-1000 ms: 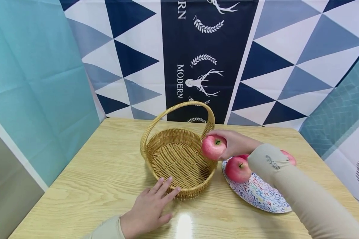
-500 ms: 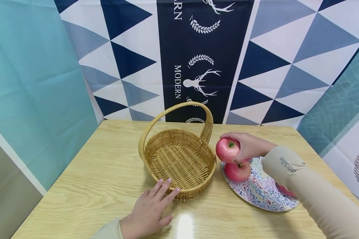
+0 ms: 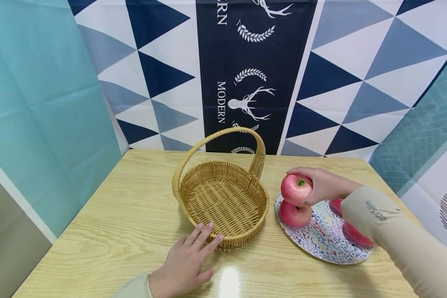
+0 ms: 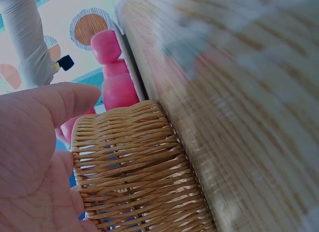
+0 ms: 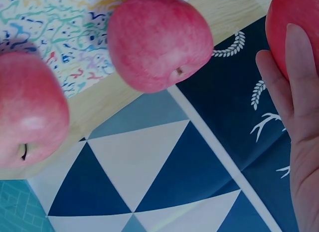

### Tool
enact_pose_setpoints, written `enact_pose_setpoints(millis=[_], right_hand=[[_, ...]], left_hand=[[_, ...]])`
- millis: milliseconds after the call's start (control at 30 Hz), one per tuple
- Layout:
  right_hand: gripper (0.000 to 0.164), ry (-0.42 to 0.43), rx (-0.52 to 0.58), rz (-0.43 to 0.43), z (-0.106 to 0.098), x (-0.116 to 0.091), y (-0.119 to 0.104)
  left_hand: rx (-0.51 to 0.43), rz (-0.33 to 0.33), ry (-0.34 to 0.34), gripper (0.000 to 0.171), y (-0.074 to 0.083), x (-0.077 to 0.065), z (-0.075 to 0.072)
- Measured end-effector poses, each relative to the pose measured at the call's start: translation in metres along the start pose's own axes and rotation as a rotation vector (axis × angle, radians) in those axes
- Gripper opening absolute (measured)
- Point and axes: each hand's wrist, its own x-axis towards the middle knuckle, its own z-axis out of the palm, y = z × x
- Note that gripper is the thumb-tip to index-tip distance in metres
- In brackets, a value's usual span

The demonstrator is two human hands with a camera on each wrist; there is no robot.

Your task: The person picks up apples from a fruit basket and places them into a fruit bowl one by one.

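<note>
My right hand (image 3: 322, 184) grips a pink-red apple (image 3: 295, 189) above the left part of a patterned plate (image 3: 320, 244). Below that fruit, a second apple (image 3: 295, 215) sits on the plate. Two more apples lie at the plate's right side, one (image 3: 356, 236) partly behind the sleeve; the right wrist view shows an apple (image 5: 159, 42) there too. A wicker basket (image 3: 223, 236) with a tall arched handle stands mid-table, nothing inside it. My left hand (image 3: 186, 263), fingers spread and straight, rests its fingertips on the basket's near rim; the left wrist view shows the woven wall (image 4: 134, 167) beside that hand.
The basket stands on a light wooden table (image 3: 115, 223), left of the plate. Behind the table hangs a triangle-patterned cloth (image 3: 253, 82), with a teal cloth (image 3: 48, 103) on the left.
My right hand has carried the apple rightward, from beside the basket's rim to over the plate. The left hand stays on the rim.
</note>
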Motion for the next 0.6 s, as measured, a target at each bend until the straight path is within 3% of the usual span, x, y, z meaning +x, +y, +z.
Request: enact_pose_setpoints(millis=[300,600], right_hand=[[0.070,0.068,-0.064,-0.030,-0.004,-0.020,0.008],[0.071,0.089,-0.114,0.046,-0.008,-0.042,0.020]], left_hand=[[0.025,-0.026,-0.035,0.074,0.001,0.000,0.000],[0.014,-0.025,-0.046,0.074,0.002,0.001,-0.001]])
